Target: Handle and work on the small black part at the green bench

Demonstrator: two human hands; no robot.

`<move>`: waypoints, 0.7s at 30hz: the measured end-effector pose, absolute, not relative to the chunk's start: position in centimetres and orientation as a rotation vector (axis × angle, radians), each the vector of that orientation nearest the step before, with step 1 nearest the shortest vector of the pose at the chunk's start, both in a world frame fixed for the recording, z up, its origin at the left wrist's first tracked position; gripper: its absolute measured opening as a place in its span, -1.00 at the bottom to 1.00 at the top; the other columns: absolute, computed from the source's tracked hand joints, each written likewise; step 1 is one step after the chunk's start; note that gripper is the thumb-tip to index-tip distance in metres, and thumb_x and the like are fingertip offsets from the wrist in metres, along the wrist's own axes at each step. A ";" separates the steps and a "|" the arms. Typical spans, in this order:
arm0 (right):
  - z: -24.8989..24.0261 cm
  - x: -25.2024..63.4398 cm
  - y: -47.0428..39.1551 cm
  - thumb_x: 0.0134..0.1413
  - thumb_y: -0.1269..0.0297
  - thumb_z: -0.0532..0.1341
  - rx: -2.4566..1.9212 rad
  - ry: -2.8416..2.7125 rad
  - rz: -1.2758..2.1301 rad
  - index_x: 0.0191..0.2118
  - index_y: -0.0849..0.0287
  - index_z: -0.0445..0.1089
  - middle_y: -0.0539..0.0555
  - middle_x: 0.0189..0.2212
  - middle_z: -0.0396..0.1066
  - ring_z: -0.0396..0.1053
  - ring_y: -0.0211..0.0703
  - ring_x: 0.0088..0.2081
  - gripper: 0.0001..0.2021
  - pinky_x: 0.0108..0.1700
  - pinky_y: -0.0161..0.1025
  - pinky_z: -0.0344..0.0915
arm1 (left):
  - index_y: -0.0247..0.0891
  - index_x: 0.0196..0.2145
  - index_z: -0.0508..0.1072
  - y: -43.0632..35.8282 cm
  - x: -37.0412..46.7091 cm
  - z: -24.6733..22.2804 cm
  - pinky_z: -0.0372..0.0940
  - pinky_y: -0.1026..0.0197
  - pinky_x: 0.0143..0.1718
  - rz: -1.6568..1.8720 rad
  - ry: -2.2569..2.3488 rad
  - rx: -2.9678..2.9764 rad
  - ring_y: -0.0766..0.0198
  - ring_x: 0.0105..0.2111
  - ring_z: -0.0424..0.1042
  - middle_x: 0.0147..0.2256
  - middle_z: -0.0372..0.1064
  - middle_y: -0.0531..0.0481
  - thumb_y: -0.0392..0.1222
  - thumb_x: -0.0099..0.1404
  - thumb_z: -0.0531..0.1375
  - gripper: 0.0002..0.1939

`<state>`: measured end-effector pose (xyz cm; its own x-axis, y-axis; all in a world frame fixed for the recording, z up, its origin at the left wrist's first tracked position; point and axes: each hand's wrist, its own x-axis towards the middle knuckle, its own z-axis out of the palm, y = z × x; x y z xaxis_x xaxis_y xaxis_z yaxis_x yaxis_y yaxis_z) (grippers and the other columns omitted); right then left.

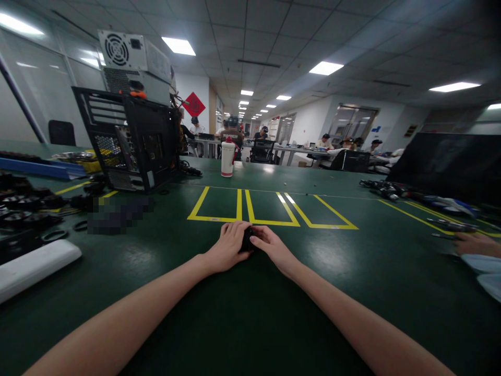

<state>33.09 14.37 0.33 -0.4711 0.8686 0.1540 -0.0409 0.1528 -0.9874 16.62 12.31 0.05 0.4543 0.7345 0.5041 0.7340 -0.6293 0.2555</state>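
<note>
Between my two hands is a small black object, mostly covered by fingers, so its kind cannot be made out. My left hand curves over it from the left, fingers bent round it. From the other side my right hand grips it with thumb and fingers. Both hands rest low over the green table, just in front of yellow tape outlines.
At the back left stands an open black computer case with power supplies on top. A white cup stands behind the tape. Black parts and a white bar lie left; another person's hand is at right.
</note>
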 end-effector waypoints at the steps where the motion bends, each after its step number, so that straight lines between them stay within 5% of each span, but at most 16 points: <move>1: 0.3 33.2 14.4 -0.14 0.27 0.19 -0.789 -1.633 1.454 -0.21 0.13 0.22 0.05 -0.16 0.26 0.21 -0.17 -0.07 -0.71 0.01 -0.10 0.10 | -0.21 0.02 -0.05 12.3 16.6 0.0 -0.03 -0.03 0.01 0.926 1.352 2.676 0.10 -0.02 0.10 -0.05 0.08 -0.12 -0.23 0.07 0.16 -0.40; 6: 0.3 33.4 14.3 -0.25 0.35 0.27 -0.663 -1.657 1.503 -0.24 0.11 0.18 0.01 -0.21 0.26 0.22 -0.19 -0.09 -0.64 -0.02 -0.13 0.13 | -0.20 0.02 -0.05 12.3 16.6 0.0 -0.04 -0.05 0.01 0.917 1.355 2.673 0.09 -0.02 0.10 -0.05 0.07 -0.12 -0.24 0.07 0.16 -0.39; 12: 0.0 33.0 14.6 -0.08 0.21 0.15 -0.741 -1.632 1.373 -0.30 0.12 0.21 -0.01 -0.31 0.28 0.24 -0.23 -0.19 -0.82 -0.06 -0.16 0.12 | -0.22 0.02 -0.05 12.4 16.7 -0.1 -0.02 -0.04 0.00 0.933 1.362 2.690 0.08 -0.03 0.11 -0.06 0.08 -0.13 -0.21 0.08 0.16 -0.40; 21: 0.3 33.5 14.5 -0.21 0.33 0.25 -0.671 -1.644 1.513 -0.24 0.10 0.21 0.01 -0.21 0.26 0.22 -0.20 -0.10 -0.68 -0.02 -0.15 0.12 | -0.21 0.03 -0.05 12.2 16.6 0.1 -0.04 -0.04 0.01 0.906 1.351 2.679 0.09 -0.02 0.09 -0.05 0.07 -0.12 -0.23 0.08 0.15 -0.40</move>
<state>33.50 14.48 0.30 -0.5509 0.8116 0.1943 -0.1264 0.1490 -0.9807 16.64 12.21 0.10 0.4612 0.7393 0.4907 0.7348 -0.6282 0.2558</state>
